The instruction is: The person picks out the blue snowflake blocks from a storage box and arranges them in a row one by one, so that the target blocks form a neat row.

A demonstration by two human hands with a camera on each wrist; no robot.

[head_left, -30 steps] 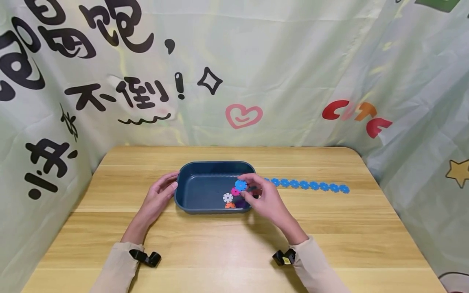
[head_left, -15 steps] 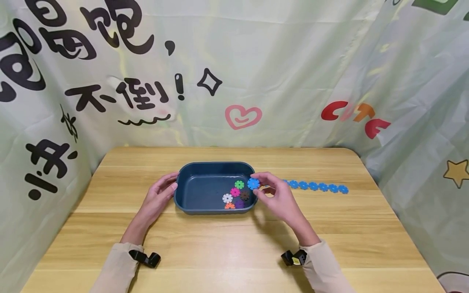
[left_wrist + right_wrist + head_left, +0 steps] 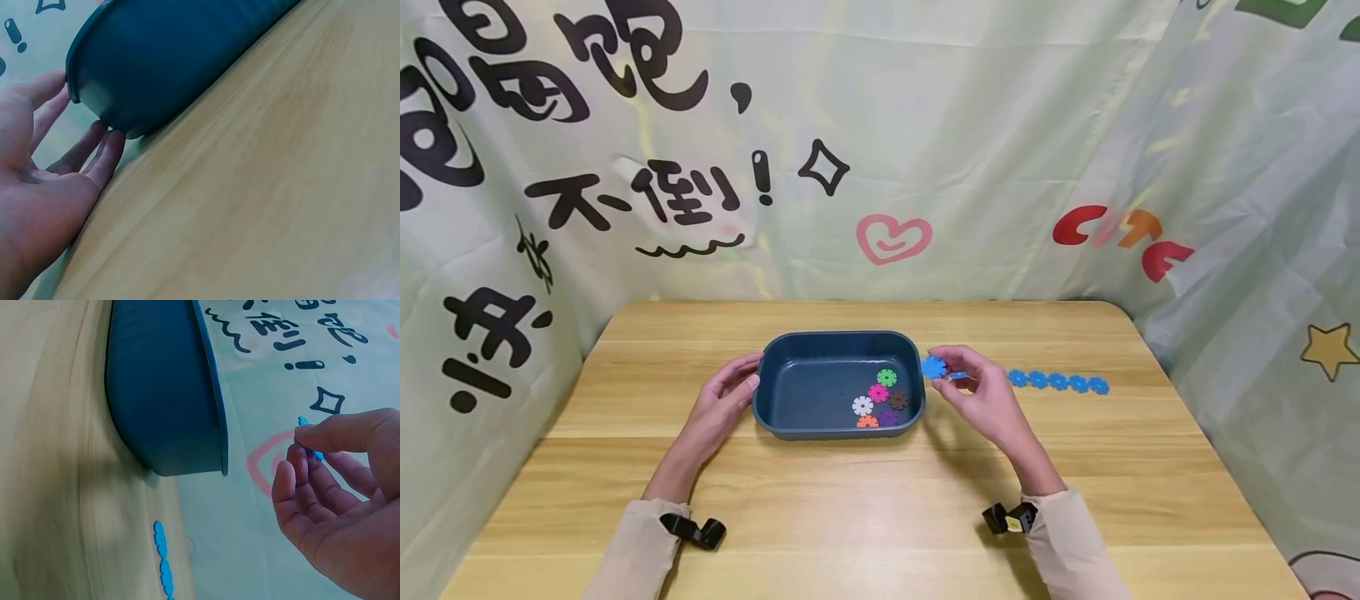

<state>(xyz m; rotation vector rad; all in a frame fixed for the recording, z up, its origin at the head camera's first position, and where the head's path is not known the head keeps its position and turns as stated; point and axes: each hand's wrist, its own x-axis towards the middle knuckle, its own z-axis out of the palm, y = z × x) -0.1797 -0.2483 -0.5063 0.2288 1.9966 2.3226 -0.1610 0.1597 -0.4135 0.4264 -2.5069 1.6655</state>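
My left hand (image 3: 724,397) rests against the left end of a dark blue rectangular basin (image 3: 820,434), its fingers fairly straight against the outer wall in the left wrist view. Thumb and fingers of my right hand (image 3: 987,398) pinch a blue snowflake building disc (image 3: 933,367), held up just past the basin's right rim. The right wrist view shows that disc edge-on between the fingertips. Loose discs lie in the basin's right part: a green disc (image 3: 887,377), a pink disc (image 3: 877,392), a white disc (image 3: 862,406), and brown, purple and orange ones.
A straight row of blue discs (image 3: 1058,381) lies on the wooden table (image 3: 820,508) to the right; my right hand hides part of its near end. A printed curtain (image 3: 985,150) hangs behind and beside the table.
My right hand has carried the blue disc from above the basin to the right, past its rim. The green and brown discs have come into view. My left hand stays at the basin.
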